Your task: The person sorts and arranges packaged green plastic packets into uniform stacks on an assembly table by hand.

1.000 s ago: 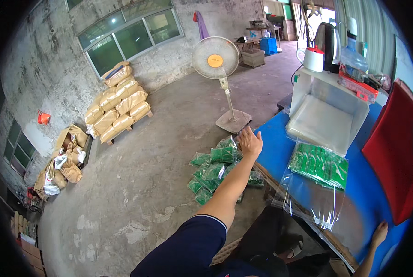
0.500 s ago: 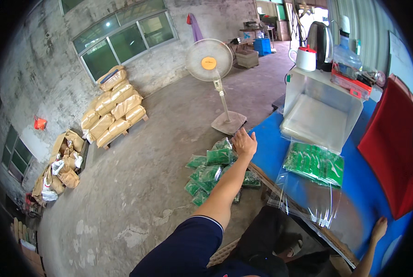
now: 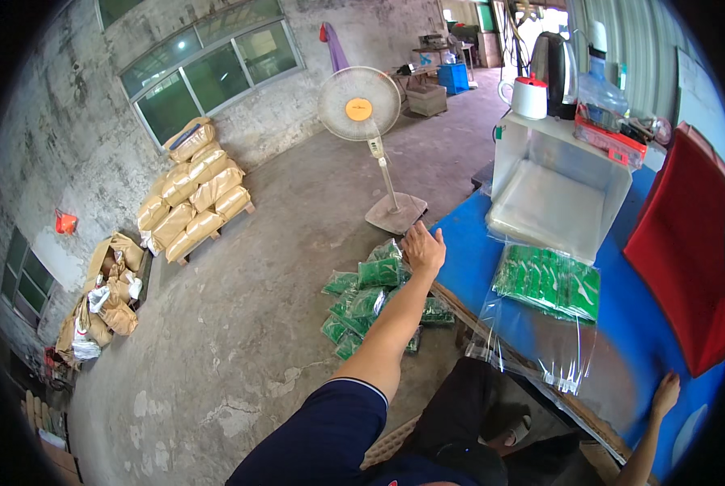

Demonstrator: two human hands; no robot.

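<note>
My left hand (image 3: 422,249) reaches forward at arm's length, empty, with its fingers loosely apart. It hovers at the left edge of the blue table (image 3: 622,348), just above a pile of green packets (image 3: 369,298) on the concrete floor. My right hand (image 3: 665,394) rests flat on the table's near edge at lower right and holds nothing. Between the hands lies a clear plastic bag (image 3: 541,324), its far end filled with green packets (image 3: 550,281).
A white open-fronted box (image 3: 558,188) holding clear bags stands at the table's back, with a kettle (image 3: 550,63) and a jug (image 3: 529,97) on top. A red panel (image 3: 686,251) stands at the right. A pedestal fan (image 3: 361,105) and stacked sacks (image 3: 194,194) are on the floor.
My left hand has drifted slightly left and its fingers have drawn a little closer together. The right hand has stayed on the table edge.
</note>
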